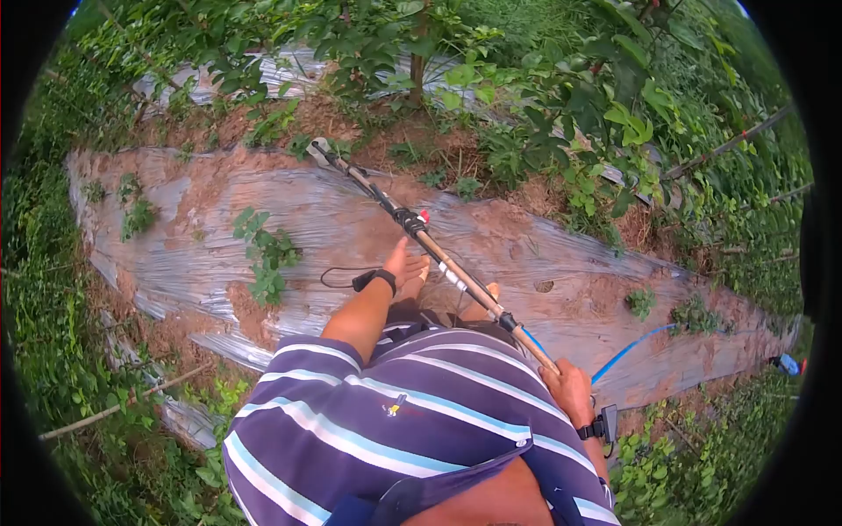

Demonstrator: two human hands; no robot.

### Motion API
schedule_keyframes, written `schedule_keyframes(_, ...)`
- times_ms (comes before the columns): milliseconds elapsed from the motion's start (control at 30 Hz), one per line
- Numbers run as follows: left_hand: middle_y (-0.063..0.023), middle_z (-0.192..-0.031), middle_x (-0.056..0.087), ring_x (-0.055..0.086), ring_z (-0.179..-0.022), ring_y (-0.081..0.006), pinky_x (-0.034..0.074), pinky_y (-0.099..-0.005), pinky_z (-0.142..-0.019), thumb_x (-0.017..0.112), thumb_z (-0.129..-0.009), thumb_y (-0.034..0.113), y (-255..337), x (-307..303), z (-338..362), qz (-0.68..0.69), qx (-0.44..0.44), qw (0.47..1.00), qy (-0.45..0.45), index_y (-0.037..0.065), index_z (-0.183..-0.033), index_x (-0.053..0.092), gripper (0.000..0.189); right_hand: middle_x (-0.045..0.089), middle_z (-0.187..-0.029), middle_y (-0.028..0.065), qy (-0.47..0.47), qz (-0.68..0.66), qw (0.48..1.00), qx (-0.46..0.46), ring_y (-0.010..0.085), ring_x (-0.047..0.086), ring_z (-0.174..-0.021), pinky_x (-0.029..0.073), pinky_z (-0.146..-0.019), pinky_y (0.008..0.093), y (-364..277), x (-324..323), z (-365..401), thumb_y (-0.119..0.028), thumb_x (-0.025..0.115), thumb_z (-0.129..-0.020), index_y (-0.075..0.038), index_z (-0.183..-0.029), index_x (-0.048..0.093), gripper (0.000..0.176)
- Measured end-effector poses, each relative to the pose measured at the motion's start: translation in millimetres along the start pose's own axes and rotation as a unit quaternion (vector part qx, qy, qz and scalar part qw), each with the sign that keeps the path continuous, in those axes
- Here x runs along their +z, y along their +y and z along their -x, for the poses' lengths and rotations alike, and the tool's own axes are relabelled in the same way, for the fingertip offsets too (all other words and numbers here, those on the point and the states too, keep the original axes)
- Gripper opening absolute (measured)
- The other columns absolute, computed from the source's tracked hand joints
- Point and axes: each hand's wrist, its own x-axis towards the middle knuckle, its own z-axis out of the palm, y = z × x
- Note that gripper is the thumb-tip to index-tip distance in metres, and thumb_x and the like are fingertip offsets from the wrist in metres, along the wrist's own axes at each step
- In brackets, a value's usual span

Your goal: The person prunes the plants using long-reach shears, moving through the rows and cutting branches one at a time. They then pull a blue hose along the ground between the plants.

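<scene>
A long wooden pole (pixel 456 273), bound with black wrappings and white tape, slants across in front of my body. Its far end carries a pale, flat head (pixel 319 151) over the soil edge. My right hand (pixel 570 390) is wrapped around the near end of the pole. A blue hose (pixel 633 347) runs from near that hand out to the right. My left hand (pixel 409 267) is beside the middle of the pole, thumb apart from the fingers, holding nothing that I can see. A thin dark cord (pixel 338 273) loops near its wrist.
Silvery plastic sheeting (pixel 351 206), smeared with soil, covers the ground. Small leafy plants (pixel 266 254) grow through it. A tree trunk (pixel 417 74) and dense foliage stand ahead. A thin pole (pixel 123 405) lies at lower left; a blue object (pixel 788 365) is at far right.
</scene>
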Motion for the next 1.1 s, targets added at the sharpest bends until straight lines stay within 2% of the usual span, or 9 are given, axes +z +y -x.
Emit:
schedule_keyframes(133,-0.0318,-0.145,0.031,0.041,-0.132,-0.04,0.036,-0.0485,-0.109,0.052,-0.086,0.067,24,-30,-51,0.025,-0.017,0.997,-0.075,-0.006,-0.149,0.001,0.109,0.062,-0.067,0.0224,0.023,0.019,1.0,0.0,0.0434,0.061,-0.067,0.046,-0.059,0.0527,-26,13,17,-0.044,0.065,-0.085,-0.006,-0.077,0.061,0.039)
schedule_keyframes(167,-0.0296,-0.142,0.036,0.041,-0.132,-0.039,0.035,-0.0489,-0.109,0.053,-0.086,0.065,28,-35,-60,0.018,-0.022,0.996,-0.083,-0.008,-0.147,0.01,0.104,0.063,-0.068,0.0218,0.019,0.02,1.0,-0.012,0.0429,0.062,-0.067,0.047,-0.059,0.0527,-32,14,24,-0.045,0.064,-0.085,-0.006,-0.08,0.061,0.039)
schedule_keyframes(233,-0.0212,-0.128,0.048,0.048,-0.121,-0.0347,0.035,-0.0471,-0.108,0.058,-0.086,0.057,35,-32,-61,0.049,-0.029,0.998,-0.038,0.001,-0.123,0.048,0.067,0.063,-0.068,0.0211,0.018,0.014,0.999,0.023,0.0424,0.062,-0.067,0.046,-0.059,0.0524,-52,7,35,-0.046,0.063,-0.086,-0.007,-0.081,0.061,0.04)
schedule_keyframes(267,-0.0193,-0.125,0.051,0.05,-0.117,-0.0335,0.037,-0.046,-0.107,0.06,-0.085,0.053,38,-34,-63,0.069,-0.049,0.996,-0.031,0.005,-0.115,0.054,0.057,0.063,-0.068,0.0204,-0.001,0.009,1.0,0.018,0.0419,0.062,-0.067,0.046,-0.059,0.0522,-59,6,42,-0.047,0.062,-0.086,-0.007,-0.082,0.061,0.04)
schedule_keyframes(333,-0.0158,-0.113,0.054,0.051,-0.113,-0.0315,0.039,-0.0466,-0.105,0.062,-0.085,0.047,37,-39,-68,0.118,-0.05,0.992,-0.014,0.003,-0.113,0.054,0.052,0.063,-0.068,0.0197,0.001,0.001,0.999,0.041,0.0414,0.062,-0.067,0.046,-0.059,0.0521,-65,13,55,-0.047,0.062,-0.086,-0.008,-0.083,0.061,0.04)
schedule_keyframes(433,-0.01,-0.091,0.058,0.058,-0.085,-0.0281,0.05,-0.043,-0.081,0.062,-0.086,0.045,31,-39,-66,0.176,-0.027,0.983,-0.04,0.007,-0.101,0.055,0.041,0.063,-0.068,0.0192,0.002,0.001,0.999,0.041,0.0405,0.062,-0.066,0.046,-0.059,0.0519,-67,27,63,-0.048,0.061,-0.086,-0.008,-0.085,0.06,0.04)
schedule_keyframes(667,0.0034,-0.064,0.05,0.051,-0.057,-0.0122,0.045,-0.0292,-0.054,0.064,-0.084,0.044,27,-22,-44,0.198,-0.069,0.978,-0.009,0.014,-0.081,0.049,0.033,0.063,-0.069,0.0194,-0.022,-0.045,0.997,0.063,0.0404,0.062,-0.067,0.046,-0.06,0.0511,-69,39,71,-0.049,0.061,-0.086,-0.007,-0.082,0.059,0.042)
schedule_keyframes(1000,0.0036,-0.062,0.045,0.047,-0.053,-0.0112,0.041,-0.0262,-0.05,0.07,-0.078,0.035,4,-31,-75,0.194,-0.071,0.977,0.052,0.017,-0.078,0.046,0.03,0.064,-0.074,0.0201,-0.04,-0.117,0.991,0.053,0.0427,0.062,-0.072,0.047,-0.063,0.0529,-25,75,63,-0.042,0.06,-0.087,-0.009,-0.083,0.06,0.034)
schedule_keyframes(1100,0.0026,-0.062,0.045,0.047,-0.052,-0.0136,0.043,-0.0298,-0.052,0.069,-0.08,0.037,-6,-7,-53,0.161,-0.013,0.986,0.051,0.015,-0.078,0.047,0.031,0.062,-0.073,0.0218,-0.011,-0.125,0.991,0.036,0.0449,0.06,-0.073,0.046,-0.062,0.0534,1,88,63,-0.033,0.065,-0.085,-0.007,-0.078,0.057,0.028)
